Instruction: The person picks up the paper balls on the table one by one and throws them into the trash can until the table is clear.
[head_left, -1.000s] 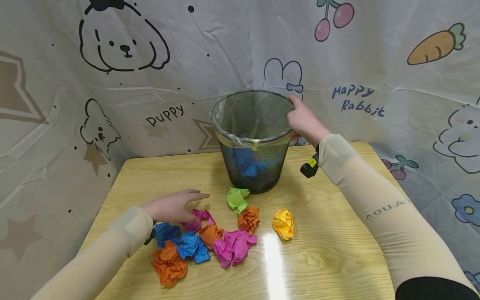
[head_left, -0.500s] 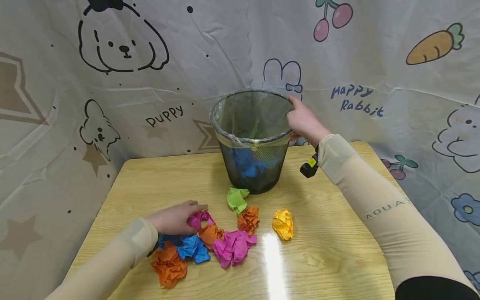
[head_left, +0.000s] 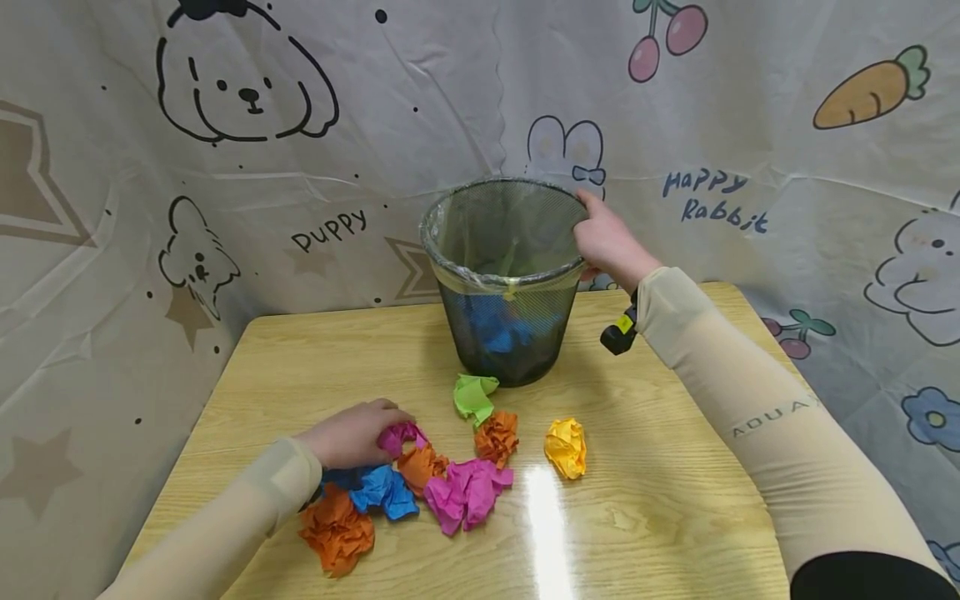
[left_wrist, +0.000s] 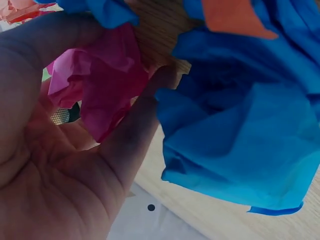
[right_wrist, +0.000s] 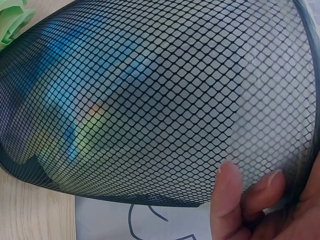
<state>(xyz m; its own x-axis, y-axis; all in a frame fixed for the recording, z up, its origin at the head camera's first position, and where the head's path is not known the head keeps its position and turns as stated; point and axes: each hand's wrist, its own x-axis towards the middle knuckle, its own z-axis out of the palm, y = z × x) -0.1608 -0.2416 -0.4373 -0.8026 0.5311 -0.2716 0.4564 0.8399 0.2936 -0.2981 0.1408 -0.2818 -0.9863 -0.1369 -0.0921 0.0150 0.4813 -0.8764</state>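
Observation:
My left hand (head_left: 351, 435) is down at the left of the table with its fingers curled round a crumpled magenta paper ball (head_left: 401, 437). In the left wrist view that magenta ball sits between thumb and fingers, with a blue paper ball (left_wrist: 240, 145) close beside the hand. My right hand (head_left: 611, 240) grips the right side of a black mesh wastebasket (head_left: 542, 354) at its rim. Fingertips (right_wrist: 227, 182) press against the mesh from outside in the right wrist view. The upright basket has a clear bag liner, and blue crumpled paper shows through its wall.
An orange ball (head_left: 422, 468), a larger magenta ball (head_left: 468, 495), a blue ball (head_left: 386, 492) and another orange ball (head_left: 337, 531) lie clustered near the left hand. Green (head_left: 475, 398), orange (head_left: 497, 438) and yellow (head_left: 566, 448) balls lie before the basket. A printed curtain (head_left: 420, 75) hangs behind.
My left hand has come down and slightly right, and its outstretched fingers have curled round the small magenta ball. The right hand and the wastebasket stay put.

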